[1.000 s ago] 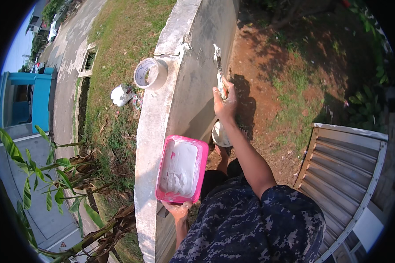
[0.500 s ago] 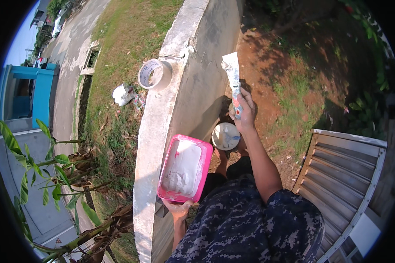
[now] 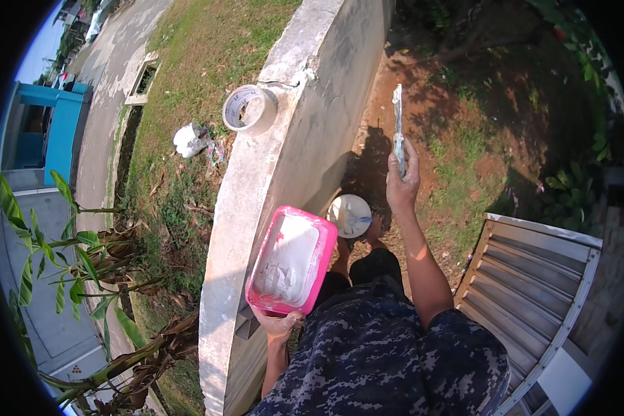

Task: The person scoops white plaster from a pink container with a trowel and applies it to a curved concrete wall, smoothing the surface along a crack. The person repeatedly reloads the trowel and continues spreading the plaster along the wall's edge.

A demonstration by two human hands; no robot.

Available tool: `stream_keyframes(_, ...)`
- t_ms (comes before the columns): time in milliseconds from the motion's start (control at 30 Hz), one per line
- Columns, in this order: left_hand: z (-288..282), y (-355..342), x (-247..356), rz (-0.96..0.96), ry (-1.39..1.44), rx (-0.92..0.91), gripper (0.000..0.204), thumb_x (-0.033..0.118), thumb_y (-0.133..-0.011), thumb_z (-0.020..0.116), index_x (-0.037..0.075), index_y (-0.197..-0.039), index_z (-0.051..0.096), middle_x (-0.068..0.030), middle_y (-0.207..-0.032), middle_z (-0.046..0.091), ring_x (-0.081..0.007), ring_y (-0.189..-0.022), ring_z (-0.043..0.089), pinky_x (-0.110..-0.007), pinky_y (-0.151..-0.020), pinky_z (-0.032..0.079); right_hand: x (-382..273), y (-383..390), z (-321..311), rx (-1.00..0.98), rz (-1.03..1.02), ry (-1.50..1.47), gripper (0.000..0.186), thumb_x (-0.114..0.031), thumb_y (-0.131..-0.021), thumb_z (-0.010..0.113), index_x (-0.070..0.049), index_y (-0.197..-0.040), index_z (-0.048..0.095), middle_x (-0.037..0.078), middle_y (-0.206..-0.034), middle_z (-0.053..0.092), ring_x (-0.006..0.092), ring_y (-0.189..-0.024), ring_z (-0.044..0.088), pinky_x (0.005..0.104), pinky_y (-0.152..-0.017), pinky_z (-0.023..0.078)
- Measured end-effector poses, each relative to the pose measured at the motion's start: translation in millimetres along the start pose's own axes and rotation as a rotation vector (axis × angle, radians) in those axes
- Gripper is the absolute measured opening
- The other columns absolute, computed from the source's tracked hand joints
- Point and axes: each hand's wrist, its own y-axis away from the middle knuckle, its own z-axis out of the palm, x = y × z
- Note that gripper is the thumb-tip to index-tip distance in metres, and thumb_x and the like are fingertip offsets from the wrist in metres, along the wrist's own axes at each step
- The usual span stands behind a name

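Observation:
My left hand (image 3: 277, 322) grips the lower end of a pink plastic tray (image 3: 252, 284) containing smeared white paste (image 3: 290, 249), beside the low concrete wall (image 3: 232, 208). Raised over the bare soil to the right of the wall, my right hand (image 3: 402, 177) is closed on a putty knife (image 3: 398, 118), its blade seen nearly edge-on and coated in white paste. A roll of wide tape (image 3: 260, 118) rests on the wall top just below a crack (image 3: 295, 82) with white filler around it. A round bucket (image 3: 347, 208) with whitish contents stands by my feet at the wall's base.
A metal slatted gate panel (image 3: 527, 291) is at lower right. Left of the wall are grass (image 3: 173, 62), a white crumpled item (image 3: 187, 139), banana plants (image 3: 90, 277), a drain channel (image 3: 145, 76) and a road (image 3: 111, 62). Dark shrubs (image 3: 575, 180) edge the soil.
My right hand has moved right, away from the wall, turning the knife from edge-on to blade-face and back to nearly edge-on. The pink tray has shifted slightly; more of the bucket shows.

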Motion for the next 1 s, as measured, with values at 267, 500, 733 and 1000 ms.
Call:
stream_keyframes(267,-7.0,10.9,-2.0,-0.013,0.031,0.020,0.131,0.045,-0.047,0.096,0.001,-0.146,0.023,-0.0102,-0.133,0.043,-0.0238,-0.121,0.046,-0.040,-0.101,0.041,-58.5,17.0,130.0,-0.105,-0.280,-0.008,0.061,-0.001,-0.086,0.060,-0.006,-0.143,0.041,0.019,-0.118,0.055,0.0370,-0.106,0.054,0.0404,-0.093,0.044)
stream_keyframes(500,-20.5,15.8,-5.2,-0.054,0.032,0.125,0.131,0.044,-0.049,0.096,0.002,-0.147,0.020,-0.0097,-0.130,0.044,-0.0243,-0.121,0.046,-0.041,-0.101,0.042,-60.2,27.6,126.0,-0.185,-0.280,0.031,0.065,0.001,-0.084,0.059,-0.009,-0.145,0.040,0.017,-0.110,0.050,0.0333,-0.096,0.055,0.0413,-0.084,0.047)
stream_keyframes(733,-15.0,10.9,-4.7,-0.093,0.025,0.076,0.130,0.045,-0.048,0.096,0.003,-0.146,0.022,-0.0080,-0.126,0.045,-0.0226,-0.117,0.048,-0.038,-0.099,0.043,-64.9,37.3,79.5,-0.271,-0.234,0.036,0.065,0.001,-0.083,0.061,-0.012,-0.144,0.043,0.017,-0.106,0.050,0.0332,-0.093,0.058,0.0397,-0.080,0.049)
stream_keyframes(1000,-10.0,10.5,4.0,-0.082,-0.024,0.049,0.127,0.048,-0.049,0.095,0.002,-0.145,0.025,-0.0072,-0.129,0.044,-0.0209,-0.117,0.047,-0.037,-0.097,0.041,-60.9,18.0,114.4,-0.261,-0.299,0.011,0.064,-0.003,-0.083,0.062,-0.010,-0.144,0.043,0.019,-0.104,0.049,0.0359,-0.096,0.053,0.0414,-0.081,0.047)
